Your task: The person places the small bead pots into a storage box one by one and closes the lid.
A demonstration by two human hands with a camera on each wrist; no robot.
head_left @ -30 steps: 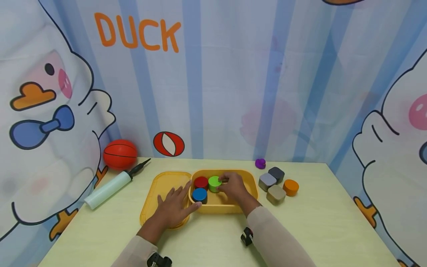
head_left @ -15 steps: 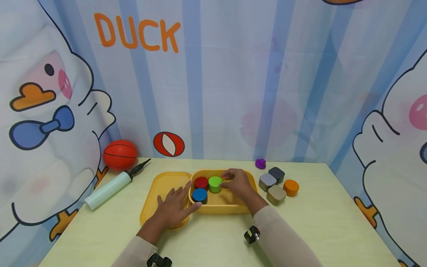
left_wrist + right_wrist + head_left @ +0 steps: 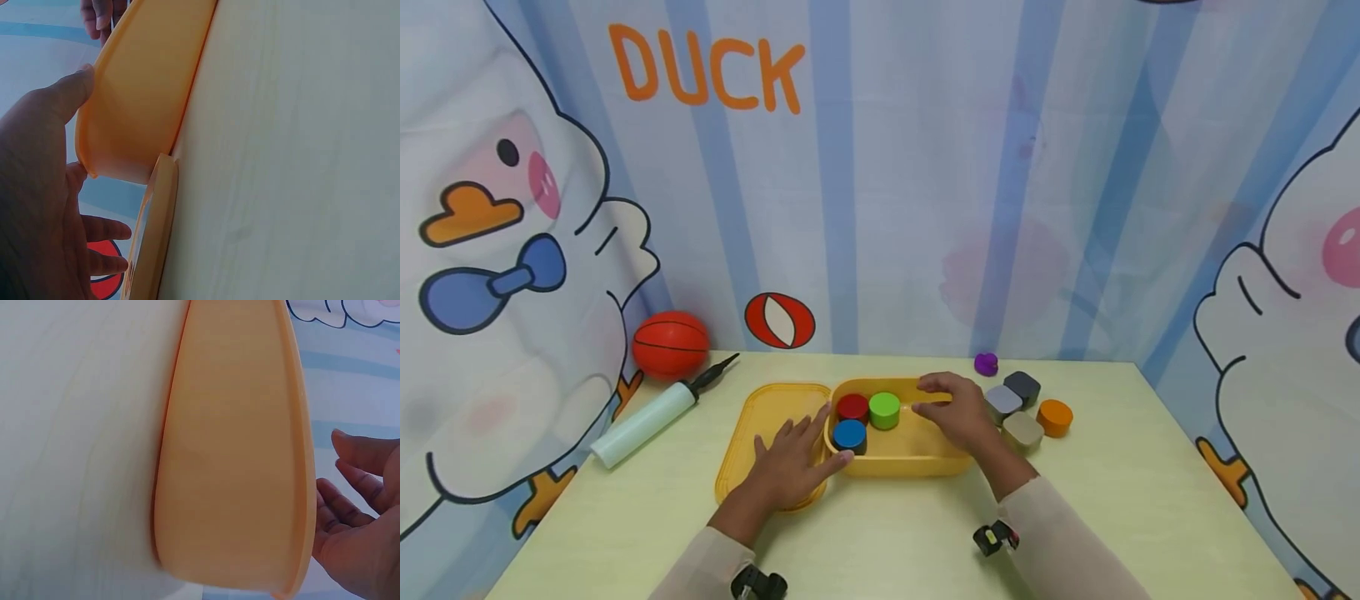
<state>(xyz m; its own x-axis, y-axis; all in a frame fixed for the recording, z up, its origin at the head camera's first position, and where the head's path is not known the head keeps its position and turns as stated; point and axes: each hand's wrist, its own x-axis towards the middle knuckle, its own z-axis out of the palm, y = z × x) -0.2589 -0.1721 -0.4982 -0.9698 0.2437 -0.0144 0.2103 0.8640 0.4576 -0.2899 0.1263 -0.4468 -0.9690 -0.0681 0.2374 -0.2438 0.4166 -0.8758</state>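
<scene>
A yellow box (image 3: 917,467) without its lid holds a red round block (image 3: 852,407), a blue-topped round block (image 3: 850,435) and a green round block (image 3: 884,410) in its left half. My left hand (image 3: 790,467) lies spread over the yellow lid (image 3: 767,400) and the box's left end. In the left wrist view, the thumb and index finger of that hand (image 3: 37,144) touch the box rim. Over the right part of the box hovers my right hand (image 3: 962,412), fingers parted and gently bent, holding nothing. In the right wrist view its fingertips (image 3: 337,434) stand beyond the rim.
Grey, dark and beige rounded blocks (image 3: 1022,432) and an orange round block (image 3: 1055,417) lie right of the box, near a small purple object (image 3: 986,364). At the left are a hand pump (image 3: 647,425) and a red ball (image 3: 671,345). A printed curtain (image 3: 895,183) hangs behind.
My right hand has let go of the green round block and moved right, away from it. The block stays in the box beside the red one. My left hand keeps its place.
</scene>
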